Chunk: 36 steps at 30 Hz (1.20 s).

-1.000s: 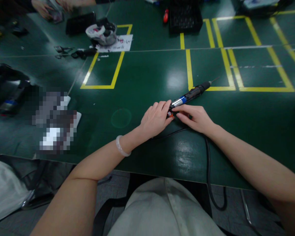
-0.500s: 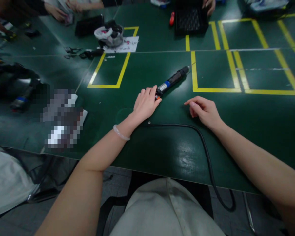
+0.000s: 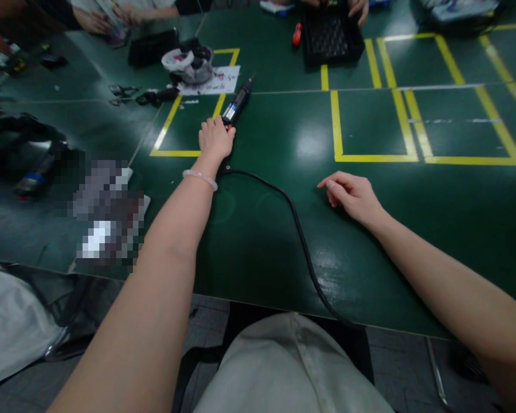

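Observation:
My left hand (image 3: pixel 215 139) is wrapped from above around the rear of a black electric screwdriver (image 3: pixel 238 104) with a silver and blue band. Its tip points away from me, towards the upper right, beside a yellow-taped rectangle (image 3: pixel 165 123). A black cord (image 3: pixel 298 226) trails from under that hand across the green table to the near edge. My right hand (image 3: pixel 348 194) rests on the table with its fingers loosely curled and the index finger stretched out. Nothing shows in its fingers, and it is well apart from the tool.
Across the table, other people's hands (image 3: pixel 93 23) are at work. A black tray (image 3: pixel 333 46) and a red object (image 3: pixel 297 35) lie at the far side. A bundle in clear plastic (image 3: pixel 189 63) sits on a white paper (image 3: pixel 226 80). More taped rectangles (image 3: pixel 380 158) mark the right.
My left hand has moved the screwdriver left and away from me, turning its tip further forward. The cord has been drawn along. My right hand stays about where it was.

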Motion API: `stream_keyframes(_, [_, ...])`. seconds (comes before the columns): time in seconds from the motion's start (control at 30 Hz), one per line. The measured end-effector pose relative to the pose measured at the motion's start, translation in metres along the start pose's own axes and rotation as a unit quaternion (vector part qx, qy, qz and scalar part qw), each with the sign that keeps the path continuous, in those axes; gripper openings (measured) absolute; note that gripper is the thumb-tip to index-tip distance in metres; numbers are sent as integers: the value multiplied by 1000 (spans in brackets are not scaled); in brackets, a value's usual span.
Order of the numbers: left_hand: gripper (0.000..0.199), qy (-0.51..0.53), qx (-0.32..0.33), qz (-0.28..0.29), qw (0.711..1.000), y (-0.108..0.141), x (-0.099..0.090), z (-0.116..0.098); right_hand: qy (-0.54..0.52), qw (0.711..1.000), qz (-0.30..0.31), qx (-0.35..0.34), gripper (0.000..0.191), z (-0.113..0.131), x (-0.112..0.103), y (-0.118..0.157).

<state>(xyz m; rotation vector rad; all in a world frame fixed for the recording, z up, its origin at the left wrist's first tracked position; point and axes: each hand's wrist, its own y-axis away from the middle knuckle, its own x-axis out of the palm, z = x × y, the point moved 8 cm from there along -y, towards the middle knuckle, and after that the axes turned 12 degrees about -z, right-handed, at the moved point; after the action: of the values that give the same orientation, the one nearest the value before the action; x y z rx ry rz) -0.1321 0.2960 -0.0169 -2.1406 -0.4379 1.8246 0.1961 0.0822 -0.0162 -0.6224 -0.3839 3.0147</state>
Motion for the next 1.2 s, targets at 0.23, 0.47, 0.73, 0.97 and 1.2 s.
stream_keyframes(0.23, [78, -52, -14, 8, 999, -13, 8, 8, 23, 1000, 9, -11, 31, 2, 1, 0])
stream_keyframes(0.47, [90, -66, -6, 1, 998, -8, 3, 4, 28, 999, 16, -11, 31, 4, 2, 1])
stream_keyframes(0.73, [53, -70, -31, 15, 997, -1, -4, -3, 19, 1000, 10, -7, 31, 3, 1, 0])
stream_keyframes(0.97, [49, -55, -1, -10, 998, 19, -17, -19, 12, 1000, 17, 3, 32, 1, 4, -2])
stream_keyframes(1.2, [41, 9, 43, 10, 999, 61, -34, -51, 30, 999, 20, -12, 36, 6, 3, -1])
